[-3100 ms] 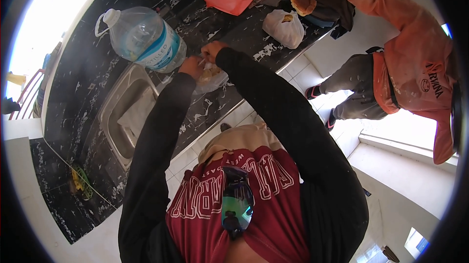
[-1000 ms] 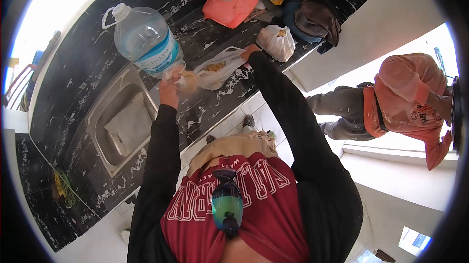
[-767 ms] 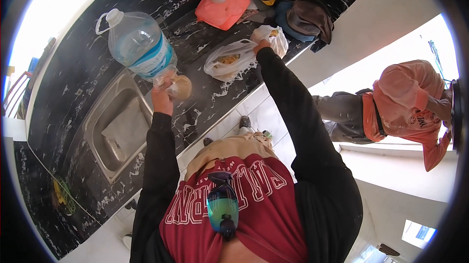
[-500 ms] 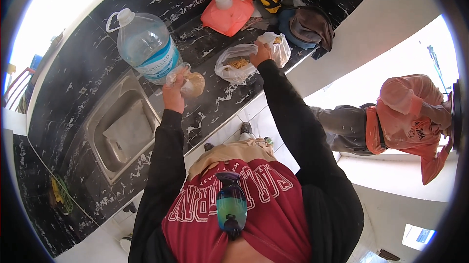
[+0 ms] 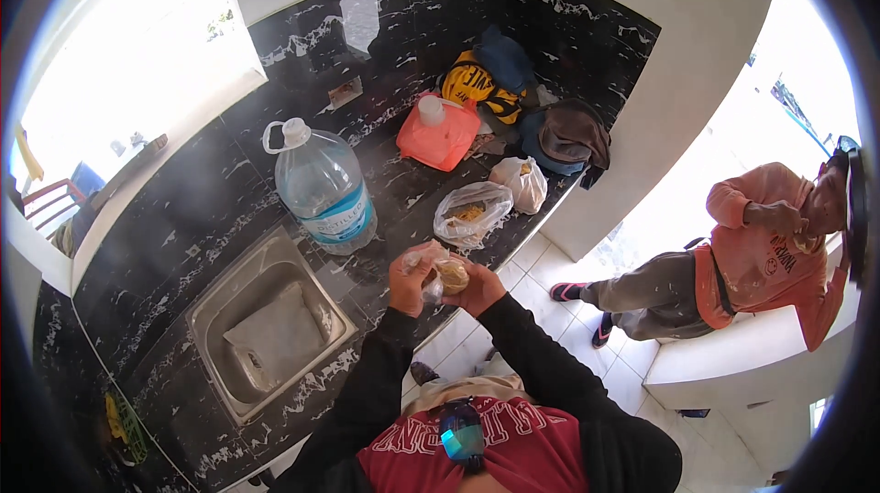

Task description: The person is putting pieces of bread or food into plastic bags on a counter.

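Note:
A small clear plastic bag with brown contents (image 5: 451, 275) is held up over the counter's front edge. My left hand (image 5: 408, 284) grips it from one side, near its crumpled clear top. On the other side my right hand (image 5: 482, 290) closes its fingers around the brown, bulging part. What exactly fills the bag, I cannot make out. Just beyond my hands lies an opened white plastic bag (image 5: 453, 229) with yellowish, noodle-like food inside. Behind it to the right stands another white plastic bag (image 5: 522, 186), gathered at the top.
A large clear water jug (image 5: 323, 180) stands left of the food bags, behind the steel sink (image 5: 345, 330). Farther back are a pink bag with a white cap (image 5: 438, 137), a yellow-black cloth bag (image 5: 478, 85) and a dark cap (image 5: 573, 137). A person in orange (image 5: 747, 255) is at the right.
My right hand has left the white food bags and come back to the small bag in my left hand. Both hands now hold it together. My view has tilted up.

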The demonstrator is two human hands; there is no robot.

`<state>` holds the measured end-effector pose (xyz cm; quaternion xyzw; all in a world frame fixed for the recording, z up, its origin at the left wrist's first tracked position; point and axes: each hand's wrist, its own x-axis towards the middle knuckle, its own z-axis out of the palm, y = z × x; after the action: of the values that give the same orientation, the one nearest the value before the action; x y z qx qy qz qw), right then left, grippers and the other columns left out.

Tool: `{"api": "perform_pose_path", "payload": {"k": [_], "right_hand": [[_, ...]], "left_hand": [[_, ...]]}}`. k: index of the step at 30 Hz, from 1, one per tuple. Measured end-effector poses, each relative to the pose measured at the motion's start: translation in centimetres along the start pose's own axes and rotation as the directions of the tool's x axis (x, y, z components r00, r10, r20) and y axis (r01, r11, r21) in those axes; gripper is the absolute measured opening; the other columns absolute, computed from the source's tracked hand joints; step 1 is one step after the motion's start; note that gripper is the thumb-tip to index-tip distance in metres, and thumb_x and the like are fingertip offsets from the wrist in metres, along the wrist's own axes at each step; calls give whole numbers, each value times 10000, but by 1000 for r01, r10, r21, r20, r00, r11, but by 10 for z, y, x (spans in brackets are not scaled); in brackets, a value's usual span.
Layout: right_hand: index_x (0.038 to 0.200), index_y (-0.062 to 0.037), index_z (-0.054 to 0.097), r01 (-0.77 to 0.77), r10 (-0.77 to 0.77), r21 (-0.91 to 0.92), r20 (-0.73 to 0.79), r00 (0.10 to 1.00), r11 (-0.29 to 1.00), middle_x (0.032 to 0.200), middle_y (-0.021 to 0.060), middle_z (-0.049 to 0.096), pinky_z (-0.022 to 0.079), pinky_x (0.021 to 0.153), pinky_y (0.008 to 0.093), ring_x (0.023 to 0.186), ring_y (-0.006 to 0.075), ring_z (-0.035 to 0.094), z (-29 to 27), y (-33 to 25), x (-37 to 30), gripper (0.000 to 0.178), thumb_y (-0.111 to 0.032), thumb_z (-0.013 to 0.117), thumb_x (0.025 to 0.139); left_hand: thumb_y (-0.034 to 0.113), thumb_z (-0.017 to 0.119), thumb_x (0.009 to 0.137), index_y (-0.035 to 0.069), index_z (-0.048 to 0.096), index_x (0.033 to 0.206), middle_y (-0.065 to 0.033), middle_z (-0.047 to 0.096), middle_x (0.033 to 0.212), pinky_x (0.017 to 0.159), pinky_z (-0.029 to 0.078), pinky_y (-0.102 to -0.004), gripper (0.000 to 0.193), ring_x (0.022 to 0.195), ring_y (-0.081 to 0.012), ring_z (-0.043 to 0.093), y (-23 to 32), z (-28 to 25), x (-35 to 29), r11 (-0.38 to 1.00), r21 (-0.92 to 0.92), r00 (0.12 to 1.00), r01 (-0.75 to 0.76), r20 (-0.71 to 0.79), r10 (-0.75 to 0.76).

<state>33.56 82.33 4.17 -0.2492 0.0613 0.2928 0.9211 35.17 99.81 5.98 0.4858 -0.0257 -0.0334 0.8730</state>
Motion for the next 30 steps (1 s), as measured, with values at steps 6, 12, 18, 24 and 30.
{"api": "perform_pose_path", "payload": {"k": [6, 12, 18, 24, 30], "right_hand": [[1459, -140, 322, 36, -49, 114, 114, 992, 993, 1460, 120, 391, 339, 1054, 596, 1309, 348, 430, 7, 30, -58, 729, -121, 543, 764], [1391, -62, 380, -69, 80, -259, 34, 996, 964, 1333, 155, 479, 485, 936, 524, 1180, 310, 537, -27, 39, -130, 613, -184, 643, 851], [747, -5, 617, 24, -354, -853, -190, 916, 521, 692, 56, 625, 511, 621, 270, 623, 123, 587, 43, 2, -197, 302, -254, 630, 919], [594, -94, 481, 915, -11, -395, 918, 395, -82, 517, 7, 447, 293, 389, 254, 422, 101, 420, 297, 6, -296, 396, -164, 856, 700], [574, -139, 510, 943, 46, 195, 976, -215, 270, 528, -22, 404, 406, 494, 254, 471, 118, 446, 440, 99, -418, 356, -243, 796, 759]], "left_hand": [[196, 561, 979, 29, 607, 1061, -37, 654, 947, 730, 512, -273, 192, 823, -112, 620, -1, 35, -55, 994, -112, 999, -21, -47, 16], [219, 476, 1014, 76, 524, 989, -14, 521, 783, 766, 504, -317, 153, 615, -85, 479, 15, 45, -135, 976, -202, 992, -75, -110, 54], [177, 475, 1014, 82, 520, 982, -4, 496, 758, 689, 475, -274, 109, 589, -66, 442, 43, 39, -260, 987, 10, 936, -160, -315, 155], [169, 460, 1021, 74, 530, 974, -1, 510, 776, 547, 387, -207, 127, 592, -61, 423, 39, 51, -389, 989, 85, 877, -121, -457, 147], [107, 450, 1010, 79, 538, 1001, 1, 514, 763, 516, 356, -198, 93, 590, -47, 418, 29, 63, -513, 952, 98, 755, -290, -588, 290]]}}
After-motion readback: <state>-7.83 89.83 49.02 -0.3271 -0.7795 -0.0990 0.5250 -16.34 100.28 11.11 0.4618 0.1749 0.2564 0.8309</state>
